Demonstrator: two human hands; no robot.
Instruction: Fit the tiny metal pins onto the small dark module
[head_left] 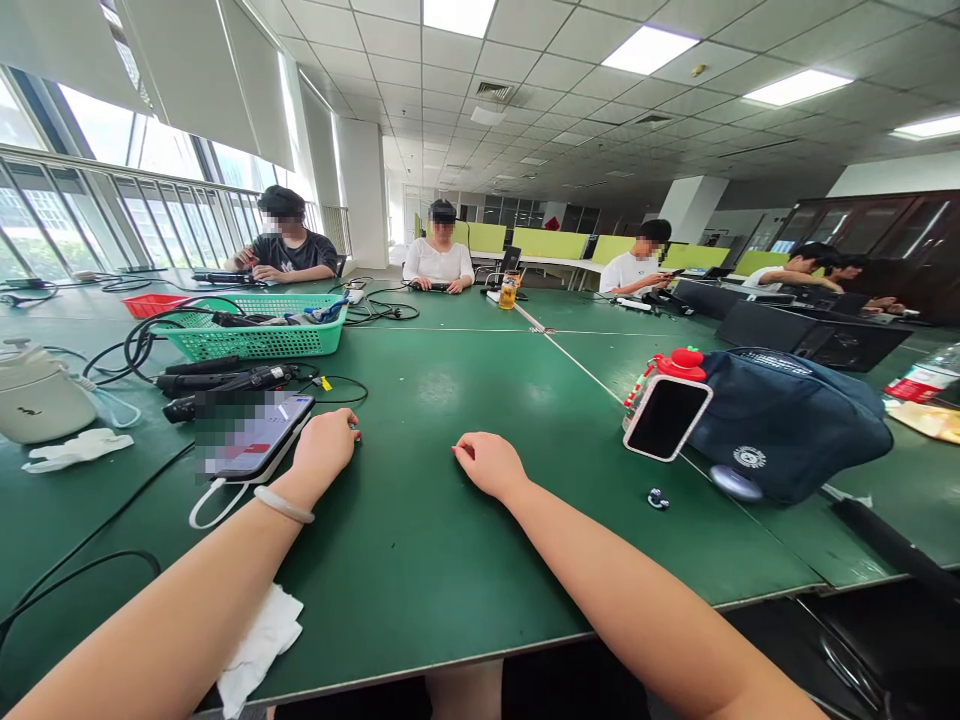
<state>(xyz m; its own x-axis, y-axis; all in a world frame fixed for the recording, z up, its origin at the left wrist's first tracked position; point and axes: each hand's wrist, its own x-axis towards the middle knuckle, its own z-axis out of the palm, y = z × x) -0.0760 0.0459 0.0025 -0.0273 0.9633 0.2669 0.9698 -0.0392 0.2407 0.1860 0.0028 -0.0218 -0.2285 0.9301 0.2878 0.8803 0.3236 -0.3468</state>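
Note:
My left hand [328, 447] rests on the green table [420, 530] with its fingers curled in, beside the right edge of a phone [259, 437]. A pale band [283, 504] circles that wrist. Across a gap of bare tabletop, my right hand [491, 464] lies in a loose fist, thumb against the fingers. I see no object in either hand, though the insides of both are turned from view. The phone lies on a white block with a white cable [217, 505]. A crumpled tissue [262, 645] sits under my left forearm.
Left: a green basket [259, 340] with cables, black devices [225, 388], a pale pot-like container [41, 395]. Right: a propped phone [667, 418] against a red-lidded bottle [686, 362], a navy bag [795, 425], a small dark-and-white item [658, 499]. Several people sit around the table.

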